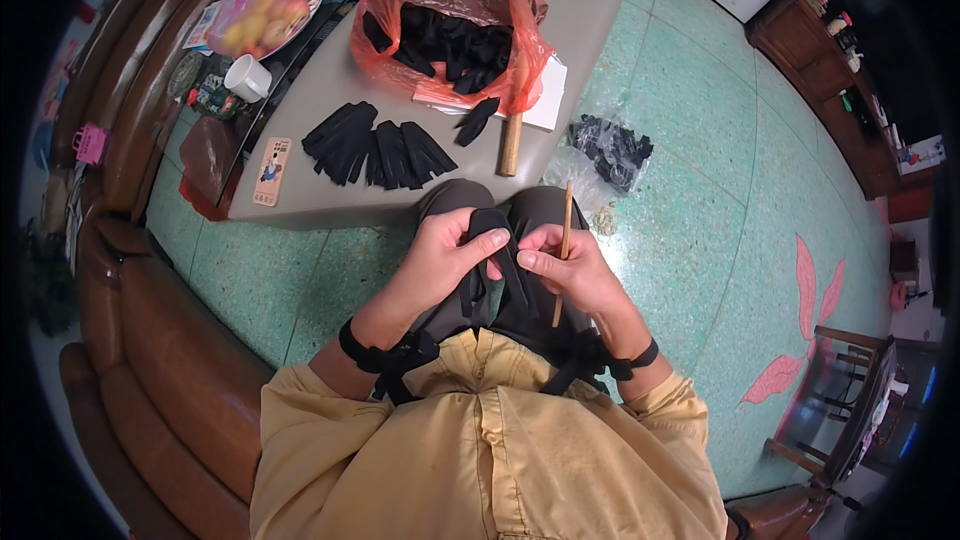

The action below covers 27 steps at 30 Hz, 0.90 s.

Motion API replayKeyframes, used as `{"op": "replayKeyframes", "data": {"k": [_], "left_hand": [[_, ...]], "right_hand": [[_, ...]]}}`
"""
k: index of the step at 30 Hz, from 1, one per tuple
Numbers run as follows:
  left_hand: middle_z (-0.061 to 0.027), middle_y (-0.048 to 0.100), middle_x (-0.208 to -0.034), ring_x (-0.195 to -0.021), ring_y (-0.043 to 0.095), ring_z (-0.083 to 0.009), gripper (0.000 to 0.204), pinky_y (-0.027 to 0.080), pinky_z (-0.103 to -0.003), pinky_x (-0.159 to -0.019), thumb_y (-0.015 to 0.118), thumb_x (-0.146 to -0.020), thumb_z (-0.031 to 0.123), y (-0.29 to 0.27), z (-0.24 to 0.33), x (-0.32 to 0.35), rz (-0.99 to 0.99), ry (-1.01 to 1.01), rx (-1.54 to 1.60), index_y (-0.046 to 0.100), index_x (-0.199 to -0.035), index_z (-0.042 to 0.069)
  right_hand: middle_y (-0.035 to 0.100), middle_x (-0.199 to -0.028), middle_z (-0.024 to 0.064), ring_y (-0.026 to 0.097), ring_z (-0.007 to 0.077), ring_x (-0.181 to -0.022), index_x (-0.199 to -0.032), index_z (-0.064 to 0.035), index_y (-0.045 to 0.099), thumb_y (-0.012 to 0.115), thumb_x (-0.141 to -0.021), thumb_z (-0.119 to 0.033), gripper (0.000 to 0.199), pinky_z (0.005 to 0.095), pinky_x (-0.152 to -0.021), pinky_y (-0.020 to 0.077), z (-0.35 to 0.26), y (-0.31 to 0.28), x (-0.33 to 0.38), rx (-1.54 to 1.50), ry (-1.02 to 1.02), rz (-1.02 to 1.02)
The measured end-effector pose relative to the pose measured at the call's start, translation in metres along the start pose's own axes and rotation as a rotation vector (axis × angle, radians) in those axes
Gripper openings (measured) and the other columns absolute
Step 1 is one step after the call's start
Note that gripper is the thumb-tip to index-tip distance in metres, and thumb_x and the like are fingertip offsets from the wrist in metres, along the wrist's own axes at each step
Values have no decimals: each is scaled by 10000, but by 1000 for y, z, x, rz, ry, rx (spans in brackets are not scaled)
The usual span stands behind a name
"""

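My left hand (440,260) and my right hand (575,270) are together over my lap, both pinching a narrow black fabric piece (490,222) with strips hanging down between my knees. In my right hand I also grip a thin wooden stick (565,240), held upright. On the grey table (330,205) in front of me lies a pile of similar black pieces (378,148). Behind it an open orange plastic bag (450,35) holds many more black pieces.
A wooden rod (511,143) and white paper (548,100) lie by the bag. A phone (271,171), a white mug (247,77) and a bag of fruit (262,12) sit at the table's left. A clear bag of black pieces (610,150) lies on the green floor. A brown sofa (150,340) runs along my left.
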State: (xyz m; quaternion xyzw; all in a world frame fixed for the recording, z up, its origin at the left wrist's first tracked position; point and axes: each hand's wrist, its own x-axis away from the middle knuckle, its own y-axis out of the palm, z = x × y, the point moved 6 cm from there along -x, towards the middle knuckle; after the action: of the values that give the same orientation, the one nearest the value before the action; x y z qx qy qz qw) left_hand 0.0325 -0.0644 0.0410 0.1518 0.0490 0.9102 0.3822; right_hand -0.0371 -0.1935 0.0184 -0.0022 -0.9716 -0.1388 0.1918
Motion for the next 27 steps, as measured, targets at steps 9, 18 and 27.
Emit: {"op": "replayKeyframes", "data": {"k": [9,18,27], "left_hand": [[-28,597,-814,-684,568,-94,93,479,-230,-601,569,-881,86,-1,-5,-3,9,-7,140,583,-885,-6],[-35,602,-799,-684,579,-90,90,493,-225,-610,598,-843,33,4,-10,-1,-19,-85,129,584,-921,-9],[-26,607,-786,-701,587,-56,83,497,-211,-594,610,-836,23,6,-17,-4,66,35,2,571,-858,-46]], "right_hand": [[519,-686,-45,373,14,-496,-856,-19,595,637,-852,-127,116,185,-424,270,-2,2,1,66,-240,194],[567,-730,-2,440,41,-503,-886,-18,591,644,-820,-51,92,191,-439,330,-4,-3,0,60,-272,251],[624,-805,120,598,213,-600,-844,-3,602,666,-743,14,121,276,-538,465,-30,16,23,742,-711,542]]}}
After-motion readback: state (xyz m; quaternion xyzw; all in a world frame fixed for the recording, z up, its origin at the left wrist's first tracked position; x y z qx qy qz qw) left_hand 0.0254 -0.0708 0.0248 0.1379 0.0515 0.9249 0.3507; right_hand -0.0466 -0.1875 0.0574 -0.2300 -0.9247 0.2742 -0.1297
